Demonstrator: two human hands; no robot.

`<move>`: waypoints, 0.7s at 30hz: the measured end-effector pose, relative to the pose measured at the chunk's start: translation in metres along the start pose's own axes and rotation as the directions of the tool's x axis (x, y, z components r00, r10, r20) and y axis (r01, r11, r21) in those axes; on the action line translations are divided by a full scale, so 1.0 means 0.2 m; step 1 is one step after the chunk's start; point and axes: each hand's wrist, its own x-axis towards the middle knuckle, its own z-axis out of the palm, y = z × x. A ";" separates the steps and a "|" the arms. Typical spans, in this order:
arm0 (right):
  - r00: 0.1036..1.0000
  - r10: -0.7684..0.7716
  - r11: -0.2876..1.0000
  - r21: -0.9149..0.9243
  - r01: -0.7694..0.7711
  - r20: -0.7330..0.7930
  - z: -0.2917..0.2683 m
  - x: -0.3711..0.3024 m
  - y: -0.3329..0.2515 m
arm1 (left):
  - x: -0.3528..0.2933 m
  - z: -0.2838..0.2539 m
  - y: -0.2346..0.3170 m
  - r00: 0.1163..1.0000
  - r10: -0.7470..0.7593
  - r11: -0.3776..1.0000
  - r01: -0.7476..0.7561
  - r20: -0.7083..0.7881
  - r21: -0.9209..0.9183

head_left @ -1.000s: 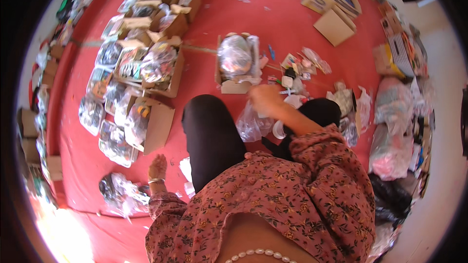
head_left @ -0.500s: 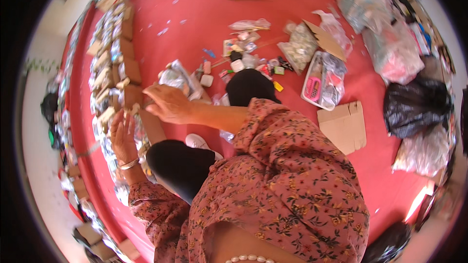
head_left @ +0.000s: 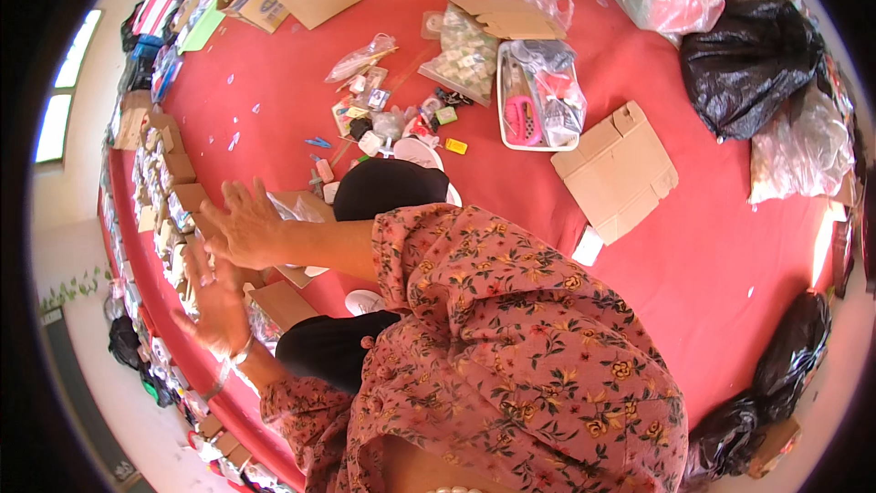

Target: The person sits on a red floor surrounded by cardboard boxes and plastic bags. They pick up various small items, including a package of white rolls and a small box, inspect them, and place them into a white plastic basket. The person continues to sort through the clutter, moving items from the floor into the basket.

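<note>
My left hand, with a bracelet at its wrist, is raised on the left side with its fingers spread. Just beyond it my right hand reaches across in front of me, fingers apart as well. Neither hand shows anything held. Both are nearest to the row of small cardboard boxes filled with packaged goods. Beneath and beside the hands is an open cardboard box by my bent knee, partly hidden. A box holding clear plastic wrapping lies behind my right hand, partly covered by it.
Loose small items, including a yellow packet, lie on the red floor covering. Beyond them are a clear bag of small pieces, a white basket and flattened cardboard. Black bags line the right side.
The view has swung to the right. Both hands stay raised near the boxes; the left hand's fingers are now more spread, and the right hand's fingers point more upward.
</note>
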 end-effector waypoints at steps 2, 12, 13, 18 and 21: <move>0.996 0.059 0.993 -0.110 -0.052 0.067 -0.05 0.02 0.01 | -0.06 -0.07 0.17 0.988 0.155 0.987 -0.156 -0.019 -0.031; 0.945 -0.052 0.911 -0.372 0.177 0.324 0.00 -0.03 0.03 | -0.01 -0.14 0.19 0.985 -0.053 0.988 0.076 -0.163 0.135; 0.936 -0.052 0.916 -0.356 0.183 0.348 0.00 -0.04 0.01 | -0.02 -0.17 0.20 0.978 -0.062 0.973 0.103 -0.199 0.205; 0.912 -0.136 0.876 -0.383 0.293 0.387 -0.17 -0.05 -0.05 | 0.04 -0.49 0.19 0.924 -0.052 0.975 0.129 -0.378 0.181; 0.923 -0.179 0.913 -0.293 0.285 0.341 -0.27 -0.06 -0.09 | -0.05 -0.96 0.21 0.853 -0.150 0.967 0.231 -0.500 0.105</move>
